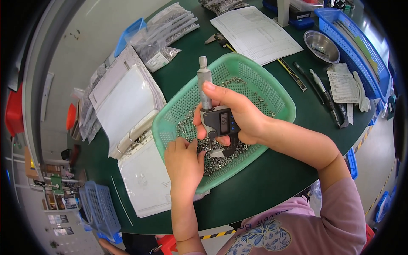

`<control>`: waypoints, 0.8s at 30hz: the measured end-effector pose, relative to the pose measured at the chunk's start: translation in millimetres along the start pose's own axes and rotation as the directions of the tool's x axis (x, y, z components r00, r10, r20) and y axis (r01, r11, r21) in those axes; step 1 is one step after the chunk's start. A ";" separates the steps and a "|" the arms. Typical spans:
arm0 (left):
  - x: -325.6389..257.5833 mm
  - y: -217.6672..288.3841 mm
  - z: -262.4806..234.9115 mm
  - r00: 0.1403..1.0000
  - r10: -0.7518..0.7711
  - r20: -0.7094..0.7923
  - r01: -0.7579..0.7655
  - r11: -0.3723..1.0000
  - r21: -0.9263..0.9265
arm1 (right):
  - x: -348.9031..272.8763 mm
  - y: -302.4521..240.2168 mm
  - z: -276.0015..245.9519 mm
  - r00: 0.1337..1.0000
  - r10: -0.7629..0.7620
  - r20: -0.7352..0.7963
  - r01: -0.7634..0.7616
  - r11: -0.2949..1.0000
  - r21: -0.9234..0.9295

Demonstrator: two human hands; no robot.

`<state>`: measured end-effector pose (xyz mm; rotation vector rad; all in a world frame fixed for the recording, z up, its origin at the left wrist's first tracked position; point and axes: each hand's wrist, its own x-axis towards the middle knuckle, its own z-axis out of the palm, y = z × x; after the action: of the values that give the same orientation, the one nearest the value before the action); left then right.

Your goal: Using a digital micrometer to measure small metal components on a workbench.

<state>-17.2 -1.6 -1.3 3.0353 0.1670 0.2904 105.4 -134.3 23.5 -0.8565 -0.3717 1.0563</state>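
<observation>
My right hand [248,117] is wrapped round a digital micrometer [205,87], its thumb on the grey barrel. The tool stands roughly upright over a green perforated basket [274,91], with its thimble pointing away from me and its curved frame toward me. Small nut-like metal pieces [221,162] cover much of the basket's bottom. At the basket's near left side, my left hand [185,165] reaches in with bent fingers, close to the micrometer's jaws. Its fingertips are partly hidden, so anything pinched there is too small to make out.
An open ring binder [127,95] lies left of the basket, with bags of parts [170,25] beyond it. Papers [257,34] and a caliper [217,39] lie behind. To the right are a metal bowl [321,46], a blue basket [348,51] and pen-like tools [318,80].
</observation>
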 end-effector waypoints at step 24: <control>3.2 -4.4 -9.3 0.977 -0.192 0.087 0.158 0.394 -0.906 | 2.3 2.0 -3.0 1.000 0.013 -0.004 -0.013 0.996 0.091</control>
<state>-16.3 3.9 8.0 1.8628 0.2317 0.2797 107.2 -133.1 19.8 -0.7804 -0.3122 1.0754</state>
